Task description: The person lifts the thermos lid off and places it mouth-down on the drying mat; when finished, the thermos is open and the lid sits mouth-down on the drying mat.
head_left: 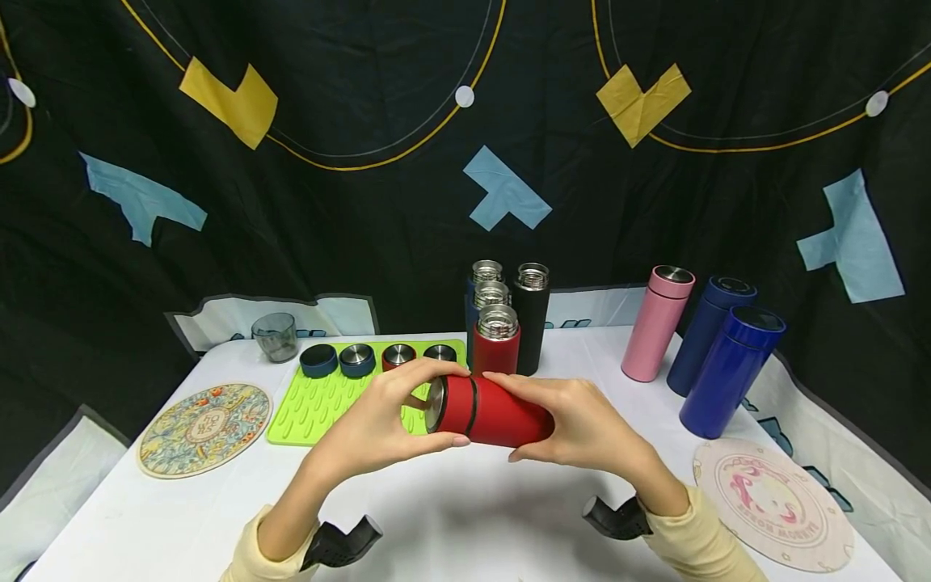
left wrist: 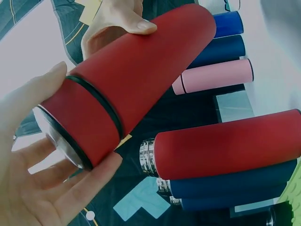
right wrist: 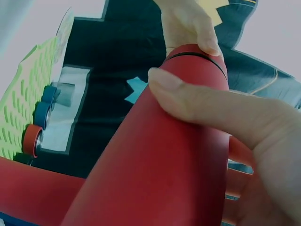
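Observation:
A red thermos flask [head_left: 509, 411] lies sideways in mid-air between both hands, its cap toward the left. My left hand [head_left: 374, 424] grips the red cap [left wrist: 82, 122], thumb on one side and fingers on the other; a dark ring marks the seam between cap and body. Round the flask's body curls my right hand [head_left: 582, 420], with its thumb along the side in the right wrist view. Just behind stands an uncapped red flask [head_left: 497, 349] with a steel threaded neck, in front of uncapped blue flasks and a black flask [head_left: 533, 319].
Several loose caps [head_left: 356, 360] sit on a green mat [head_left: 320, 412], near a glass cup [head_left: 275, 336]. A patterned round mat [head_left: 205, 430] lies left, a pink-printed one [head_left: 774, 505] right. Capped pink [head_left: 655, 327], navy [head_left: 705, 335] and blue [head_left: 727, 376] flasks stand at the right.

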Available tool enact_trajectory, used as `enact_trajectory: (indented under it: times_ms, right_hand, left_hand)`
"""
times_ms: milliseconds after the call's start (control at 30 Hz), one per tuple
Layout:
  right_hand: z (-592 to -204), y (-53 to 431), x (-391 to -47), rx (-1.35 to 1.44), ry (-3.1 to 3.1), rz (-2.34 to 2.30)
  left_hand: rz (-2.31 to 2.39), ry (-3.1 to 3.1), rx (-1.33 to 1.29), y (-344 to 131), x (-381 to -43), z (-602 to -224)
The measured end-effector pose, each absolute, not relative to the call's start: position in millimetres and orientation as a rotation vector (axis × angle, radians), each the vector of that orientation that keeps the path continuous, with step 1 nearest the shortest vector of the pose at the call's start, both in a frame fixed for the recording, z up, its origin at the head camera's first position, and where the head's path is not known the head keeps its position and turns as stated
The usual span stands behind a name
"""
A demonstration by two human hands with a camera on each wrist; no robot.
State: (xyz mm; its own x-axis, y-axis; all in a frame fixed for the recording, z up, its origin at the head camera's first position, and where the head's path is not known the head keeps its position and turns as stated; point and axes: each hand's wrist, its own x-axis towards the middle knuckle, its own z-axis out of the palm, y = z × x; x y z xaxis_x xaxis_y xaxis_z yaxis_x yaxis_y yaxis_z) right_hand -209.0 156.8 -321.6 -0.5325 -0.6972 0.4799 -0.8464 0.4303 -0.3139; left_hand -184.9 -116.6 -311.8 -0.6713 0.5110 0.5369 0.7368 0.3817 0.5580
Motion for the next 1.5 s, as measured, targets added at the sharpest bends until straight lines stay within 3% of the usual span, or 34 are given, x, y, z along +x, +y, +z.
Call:
enact_trajectory:
  times_ms: [400, 833, 1200, 1500]
  right_hand:
    - [-320.0, 166.9, -218.1, 1.524, -2.446, 1.033]
    - [-318.7, 157.5, -206.2, 1.277, -2.372, 0.685]
    - [-319.5, 165.8, -212.9, 1.439, -2.428, 0.961]
    - [-319.2, 162.2, -211.9, 1.356, -2.389, 0.842]
  left_hand:
    - [-1.082, -2.294, -1.371, -118.2, -183.1, -310.4]
    - [-1.218, -2.354, -1.074, -117.4, -184.6, -311.6]
    - [-1.077, -2.279, -1.369, -119.5, -183.6, -310.2]
    - [-1.155, -2.300, -1.189, -117.7, -185.3, -312.0]
